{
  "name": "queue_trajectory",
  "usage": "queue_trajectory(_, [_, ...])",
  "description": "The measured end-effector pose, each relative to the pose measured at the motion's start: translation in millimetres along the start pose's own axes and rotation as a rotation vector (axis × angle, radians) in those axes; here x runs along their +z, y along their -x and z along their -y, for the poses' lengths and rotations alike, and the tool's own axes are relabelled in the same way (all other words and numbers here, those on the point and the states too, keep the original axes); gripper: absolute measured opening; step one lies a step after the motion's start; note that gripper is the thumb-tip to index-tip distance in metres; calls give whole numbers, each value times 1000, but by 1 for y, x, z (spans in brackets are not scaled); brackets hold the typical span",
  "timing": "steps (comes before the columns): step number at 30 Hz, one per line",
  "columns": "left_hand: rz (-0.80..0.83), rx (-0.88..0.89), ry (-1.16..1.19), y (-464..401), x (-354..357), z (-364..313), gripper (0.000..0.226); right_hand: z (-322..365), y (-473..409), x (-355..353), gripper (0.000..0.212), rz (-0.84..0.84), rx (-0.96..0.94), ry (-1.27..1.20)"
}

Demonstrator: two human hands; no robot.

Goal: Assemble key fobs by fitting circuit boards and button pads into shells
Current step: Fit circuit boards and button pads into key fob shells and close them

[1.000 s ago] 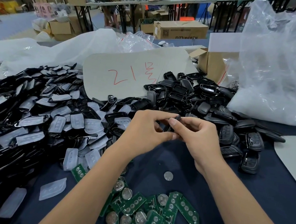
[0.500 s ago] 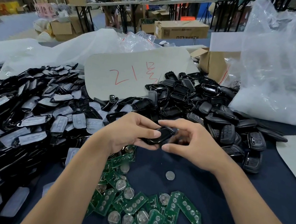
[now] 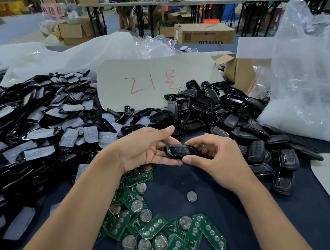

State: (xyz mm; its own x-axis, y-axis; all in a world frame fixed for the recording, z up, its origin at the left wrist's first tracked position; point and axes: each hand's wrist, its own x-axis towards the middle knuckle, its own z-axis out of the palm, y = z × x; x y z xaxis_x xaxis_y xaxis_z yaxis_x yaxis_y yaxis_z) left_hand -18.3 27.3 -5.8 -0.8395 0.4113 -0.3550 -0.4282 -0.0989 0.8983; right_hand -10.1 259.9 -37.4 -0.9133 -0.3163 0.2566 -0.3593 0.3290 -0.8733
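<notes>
Just above the centre of the frame, a black oval plastic key fob (image 3: 180, 151) lies across the person's hands with its long axis running left to right, its button face turned up toward the camera. The left hand (image 3: 147, 150) cradles it from below, palm up, fingers curled loosely under its left end and thumb raised above it. The right hand (image 3: 216, 160) pinches its right end between thumb and forefinger; the far tip of the fob is hidden behind those fingers, and which end is the key-ring end cannot be told. A sliver of green shows at its lower left edge. Below the hands, green printed circuit boards (image 3: 166, 238) with silver coin cells lie scattered on the dark blue table cloth (image 3: 274, 216). Black shells with grey button pads (image 3: 37, 127) are heaped at left, some cut off by the frame edge.
</notes>
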Motion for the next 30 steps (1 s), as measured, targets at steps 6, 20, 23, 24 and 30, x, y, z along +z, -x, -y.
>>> queue_trajectory(6, [8, 9, 26, 0, 1, 1, 60, 1, -1, 4, 30, -45, -30, 25])
queue_trajectory(20, [-96, 37, -112, 1, 10, 2, 25, 1, -1, 7, 32, -32, 17, 93])
queue_trajectory(23, [-99, 18, -149, 2, 12, 1, 21, 1, -2, 7, 30, -26, 24, 62])
queue_trajectory(24, [-95, 8, -159, 2, 13, 0, 20, 1, -2, 7, 30, -30, 26, 54])
queue_trajectory(30, [-118, -9, -134, 2, 14, 0, 23, -1, -2, 8, 30, -68, 42, 56])
